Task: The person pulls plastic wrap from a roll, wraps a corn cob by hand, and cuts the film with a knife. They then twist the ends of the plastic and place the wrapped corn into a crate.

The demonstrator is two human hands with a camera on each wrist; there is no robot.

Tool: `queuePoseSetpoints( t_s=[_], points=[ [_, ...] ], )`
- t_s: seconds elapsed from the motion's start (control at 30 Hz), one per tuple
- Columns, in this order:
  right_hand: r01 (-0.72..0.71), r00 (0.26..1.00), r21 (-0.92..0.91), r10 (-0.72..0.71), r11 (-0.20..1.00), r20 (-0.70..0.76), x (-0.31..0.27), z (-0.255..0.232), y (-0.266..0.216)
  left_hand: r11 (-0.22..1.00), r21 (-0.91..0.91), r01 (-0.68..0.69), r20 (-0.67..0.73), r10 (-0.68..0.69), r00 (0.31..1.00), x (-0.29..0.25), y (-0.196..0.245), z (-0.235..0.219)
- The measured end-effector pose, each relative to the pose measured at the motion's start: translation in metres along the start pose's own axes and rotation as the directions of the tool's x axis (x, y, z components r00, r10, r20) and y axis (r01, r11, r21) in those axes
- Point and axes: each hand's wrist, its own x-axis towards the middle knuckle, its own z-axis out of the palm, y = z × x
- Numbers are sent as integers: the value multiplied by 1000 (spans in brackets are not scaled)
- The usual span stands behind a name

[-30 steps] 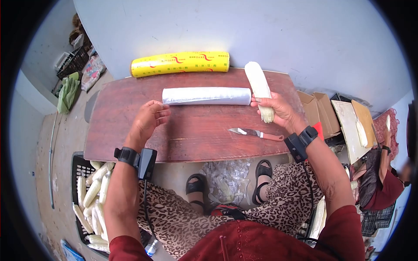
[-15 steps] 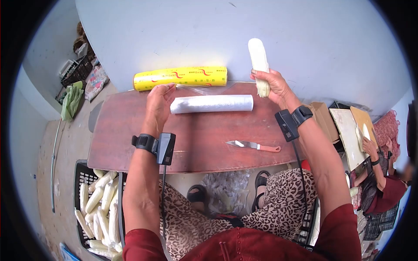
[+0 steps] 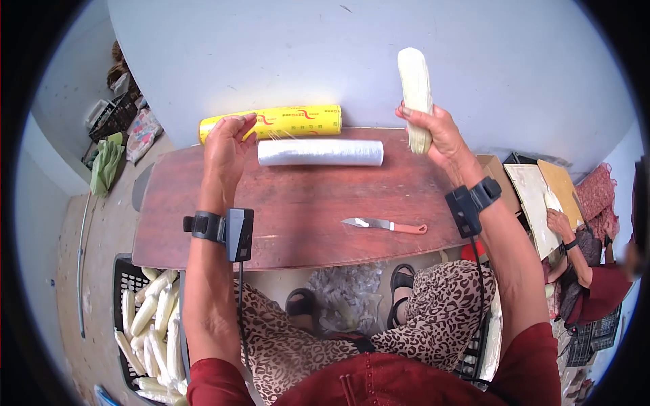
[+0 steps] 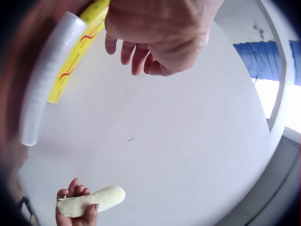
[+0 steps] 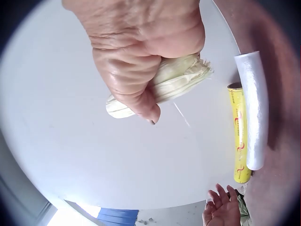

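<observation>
A clear film roll [image 3: 320, 153] lies across the table, in front of a yellow printed roll [image 3: 305, 120]. Beside its left end, my left hand [image 3: 229, 145] is raised, thumb and forefinger close together; faint strands of clear film stretch between them and the roll. The film edge at my fingertips is too fine to see clearly. My right hand [image 3: 440, 135] grips a pale husked corn cob [image 3: 415, 81] near its lower end, upright above the table's back right. In the right wrist view, my thumb lies across the cob [image 5: 176, 81].
An orange-handled knife [image 3: 386, 224] lies near the table's front edge. A black crate [image 3: 122, 284] of wrapped cobs stands at lower left. Plastic scraps [image 3: 345, 291] cover the floor by my feet. At the right, another person [image 3: 589, 277] works at a board [image 3: 531, 203].
My left hand has risen from the roll's left end, with the film stretching from it. My right hand has lifted the cob away from the roll's right end, up and to the right.
</observation>
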Motion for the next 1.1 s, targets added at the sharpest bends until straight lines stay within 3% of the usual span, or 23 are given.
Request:
queuePoseSetpoints(
  t_s=[0.17, 0.23, 0.37, 0.47, 0.67, 0.77, 0.87, 1.1],
  points=[
    [-119, 993, 31, 119, 992, -2, -35, -2, 11, 990, 93, 108, 22, -110, 994, -21, 7, -11],
    [-80, 996, -21, 81, 997, 37, -27, -1, 3, 990, 61, 124, 32, -127, 991, -16, 6, -13],
    [-42, 996, -136, 52, 990, 72, 10, 9, -27, 997, 59, 44, 56, -47, 997, 11, 17, 3],
    [-22, 999, -234, 11, 972, -46, 38, 18, -42, 993, 120, 11, 90, -22, 996, 30, 33, 11],
    [103, 991, -179, -116, 978, -64, 56, 34, -59, 991, 34, -126, 84, 123, 989, 42, 46, 8],
    [98, 993, -260, -111, 961, -38, 54, 39, -59, 991, 37, -129, 48, 127, 991, 48, 42, 8],
    [89, 992, -177, -103, 980, -69, 56, 38, -58, 983, -20, -180, 5, 181, 984, 46, 41, 15],
    [141, 988, -112, -146, 984, -43, 6, 28, -43, 985, 55, -161, 140, 152, 978, 16, 48, 2]
  ],
)
